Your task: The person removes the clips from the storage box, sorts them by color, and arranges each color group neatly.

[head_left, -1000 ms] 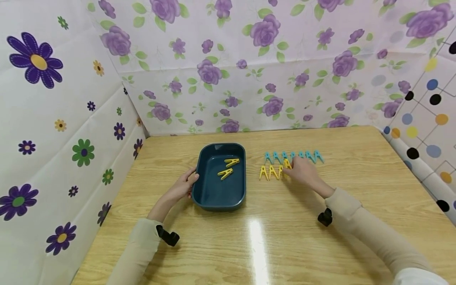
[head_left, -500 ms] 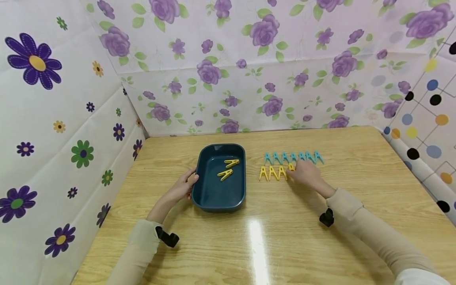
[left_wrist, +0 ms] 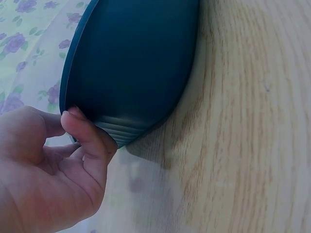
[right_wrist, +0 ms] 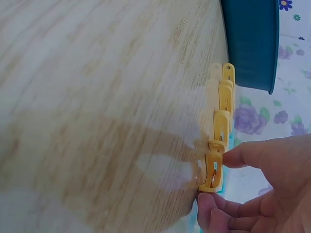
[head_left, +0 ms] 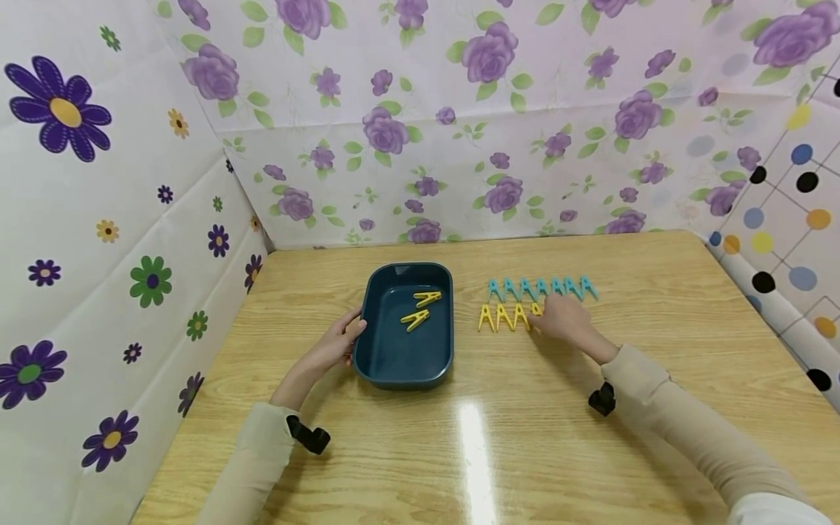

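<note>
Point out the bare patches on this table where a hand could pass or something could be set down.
Bare wood runs along the near edge of the table, between the two sleeves, and on the far right beyond the blue pegs. The strip behind the tray is bare too. It is crowded between the tray and the right hand, where the yellow pegs lie in a row.

No words, numbers or signs can be read in any view. Only flowers and dots are printed on the sheets around the table (head_left: pixel 525 437), and nothing is written on the tray (head_left: pixel 367 350) or the pegs (head_left: pixel 503 317).
</note>
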`<action>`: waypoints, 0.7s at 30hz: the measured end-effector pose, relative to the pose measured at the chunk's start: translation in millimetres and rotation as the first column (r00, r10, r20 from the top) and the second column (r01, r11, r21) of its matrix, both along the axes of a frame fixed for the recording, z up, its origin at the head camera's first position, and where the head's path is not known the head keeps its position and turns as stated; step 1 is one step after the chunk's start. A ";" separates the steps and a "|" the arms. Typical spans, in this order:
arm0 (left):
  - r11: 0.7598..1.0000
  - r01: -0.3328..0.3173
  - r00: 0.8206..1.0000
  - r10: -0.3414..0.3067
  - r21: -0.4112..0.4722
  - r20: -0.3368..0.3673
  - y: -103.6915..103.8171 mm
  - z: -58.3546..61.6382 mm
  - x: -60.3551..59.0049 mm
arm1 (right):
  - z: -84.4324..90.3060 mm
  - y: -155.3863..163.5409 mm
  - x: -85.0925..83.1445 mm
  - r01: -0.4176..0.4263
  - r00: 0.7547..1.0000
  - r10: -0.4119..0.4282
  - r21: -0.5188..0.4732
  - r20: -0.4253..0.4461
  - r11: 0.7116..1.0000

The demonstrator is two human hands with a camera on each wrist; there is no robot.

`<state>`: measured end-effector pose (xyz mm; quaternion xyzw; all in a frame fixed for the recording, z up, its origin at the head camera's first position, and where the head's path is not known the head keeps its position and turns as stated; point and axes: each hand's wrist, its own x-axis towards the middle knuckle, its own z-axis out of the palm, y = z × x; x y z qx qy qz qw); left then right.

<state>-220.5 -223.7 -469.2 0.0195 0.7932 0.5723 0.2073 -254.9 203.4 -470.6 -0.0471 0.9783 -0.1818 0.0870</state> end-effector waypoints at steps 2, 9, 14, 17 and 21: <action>1.000 0.003 1.000 -0.003 0.001 0.000 -0.1 0.3 0.0 | 0.4 0.3 0.1 -0.002 1.000 0.002 0.003 0.004 1.000; 1.000 0.003 1.000 -0.003 0.005 -0.004 -0.3 1.5 0.3 | 1.9 2.1 -0.1 -0.008 1.000 0.008 0.005 0.008 1.000; 1.000 0.007 1.000 -0.007 -0.004 -0.006 -0.3 2.0 0.3 | 0.2 4.2 -1.2 -0.013 1.000 0.013 0.009 0.012 1.000; 1.000 -0.002 1.000 0.002 -0.012 -0.003 -0.2 1.8 0.2 | -0.6 5.6 -2.0 -0.014 1.000 0.014 0.002 0.023 1.000; 1.000 -0.001 1.000 0.001 -0.020 -0.011 0.8 2.0 0.9 | 1.5 8.7 -2.5 -0.017 1.000 0.018 -0.042 0.004 0.999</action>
